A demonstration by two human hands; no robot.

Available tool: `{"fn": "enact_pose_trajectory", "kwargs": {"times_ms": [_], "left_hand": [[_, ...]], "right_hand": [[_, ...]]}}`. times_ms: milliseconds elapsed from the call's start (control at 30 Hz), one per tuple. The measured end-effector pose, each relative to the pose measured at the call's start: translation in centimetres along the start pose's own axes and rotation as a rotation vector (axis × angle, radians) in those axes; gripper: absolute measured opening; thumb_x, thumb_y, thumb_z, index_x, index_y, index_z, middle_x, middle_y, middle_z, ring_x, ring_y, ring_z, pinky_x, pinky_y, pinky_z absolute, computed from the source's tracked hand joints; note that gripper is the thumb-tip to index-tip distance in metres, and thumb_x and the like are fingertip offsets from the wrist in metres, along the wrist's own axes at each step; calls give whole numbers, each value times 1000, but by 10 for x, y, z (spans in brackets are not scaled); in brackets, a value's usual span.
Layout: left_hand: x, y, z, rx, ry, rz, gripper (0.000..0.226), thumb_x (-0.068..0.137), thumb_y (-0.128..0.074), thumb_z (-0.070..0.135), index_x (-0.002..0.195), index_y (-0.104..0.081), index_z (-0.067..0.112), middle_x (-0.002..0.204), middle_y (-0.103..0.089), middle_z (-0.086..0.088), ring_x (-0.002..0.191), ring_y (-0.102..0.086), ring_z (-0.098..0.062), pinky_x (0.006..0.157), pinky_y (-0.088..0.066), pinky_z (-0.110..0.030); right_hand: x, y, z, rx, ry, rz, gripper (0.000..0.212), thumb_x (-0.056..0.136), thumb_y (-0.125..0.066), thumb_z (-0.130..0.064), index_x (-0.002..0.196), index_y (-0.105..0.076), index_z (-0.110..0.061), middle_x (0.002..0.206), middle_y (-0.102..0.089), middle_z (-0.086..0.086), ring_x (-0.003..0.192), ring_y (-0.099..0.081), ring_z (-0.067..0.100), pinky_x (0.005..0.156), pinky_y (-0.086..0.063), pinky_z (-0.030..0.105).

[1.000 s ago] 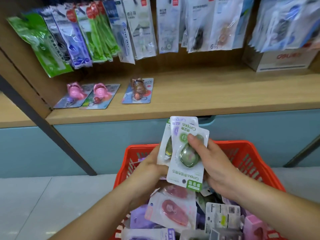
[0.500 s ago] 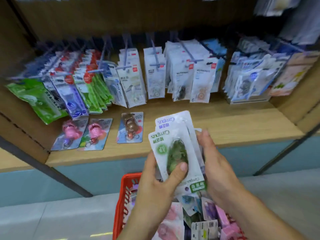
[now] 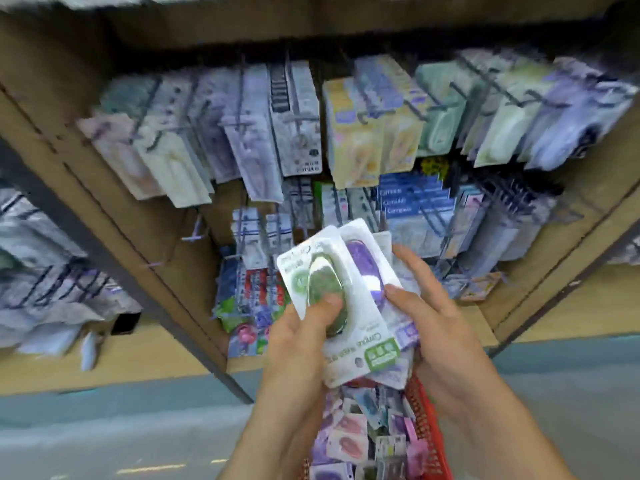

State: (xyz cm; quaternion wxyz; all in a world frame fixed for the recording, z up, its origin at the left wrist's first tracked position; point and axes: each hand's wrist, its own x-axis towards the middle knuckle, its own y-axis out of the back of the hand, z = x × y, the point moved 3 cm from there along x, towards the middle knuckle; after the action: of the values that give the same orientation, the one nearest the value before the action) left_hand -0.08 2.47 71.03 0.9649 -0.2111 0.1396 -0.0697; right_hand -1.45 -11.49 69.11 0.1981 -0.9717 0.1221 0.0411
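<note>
Item, two packs: I am pinching the green pack [image 3: 320,271] in my left hand [image 3: 298,341], thumb on its blister. My right hand [image 3: 440,323] is curling round the purple pack [image 3: 363,258] at its edge, just beside. The basket [image 3: 429,420] rim is lying below my fingers, with open floor [image 3: 104,427] to their left.

We see a wooden shelf board [image 3: 166,348] w/ pink blister packs [image 3: 247,336] lying flat on it, just under rows of hanging packs [image 3: 298,133] on pegs at the back (too blurred to read). Lower down we see a red basket [image 3: 429,427] over the pale floor [image 3: 104,445], holding loose packs [image 3: 349,441], pink & purple, piled in no order. We can't tell if it rests on the floor.
</note>
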Motion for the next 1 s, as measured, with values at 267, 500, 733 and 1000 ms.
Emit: {"fn": "enact_pose_trajectory", "kwargs": {"times_ms": [267, 500, 733, 1000], "left_hand": [[-51, -26, 133, 167, -246, -108, 43, 69, -66, 31, 109, -70, 16, 99, -75, -6, 88, -72, -30, 61, -57, -38], [-67, -53, 173, 255, -441, -179, 23, 77, -73, 21, 98, -74, 15, 96, -75, -6, 86, -72, -23, 67, -55, -31], [-58, -85, 210, 339, -604, -247, 25, 77, -67, 21, 101, -73, 15, 98, -76, -4, 88, -72, -17, 65, -55, -23], [-33, -121, 248, 195, -601, -329, 47, 64, -75, 33, 108, -73, 16, 112, -71, -17, 103, -68, -37, 81, -55, -48]], "right_hand": [[-47, -85, -112, -4, 104, -118, 52, 73, -75, -35, 123, -62, -27, 114, -73, 7, 100, -71, 31, 84, -56, 45], [-54, -102, -165, 168, 46, -267, 46, 70, -66, -15, 115, -69, -24, 117, -69, 17, 94, -65, 33, 73, -52, 43], [-39, -110, -219, 169, 170, -308, 46, 77, -65, -19, 123, -61, -23, 112, -71, 17, 92, -69, 34, 69, -57, 43], [-6, -111, -280, 105, 373, -343, 54, 79, -72, -26, 126, -54, -45, 116, -72, 6, 102, -70, 33, 84, -56, 53]]}}
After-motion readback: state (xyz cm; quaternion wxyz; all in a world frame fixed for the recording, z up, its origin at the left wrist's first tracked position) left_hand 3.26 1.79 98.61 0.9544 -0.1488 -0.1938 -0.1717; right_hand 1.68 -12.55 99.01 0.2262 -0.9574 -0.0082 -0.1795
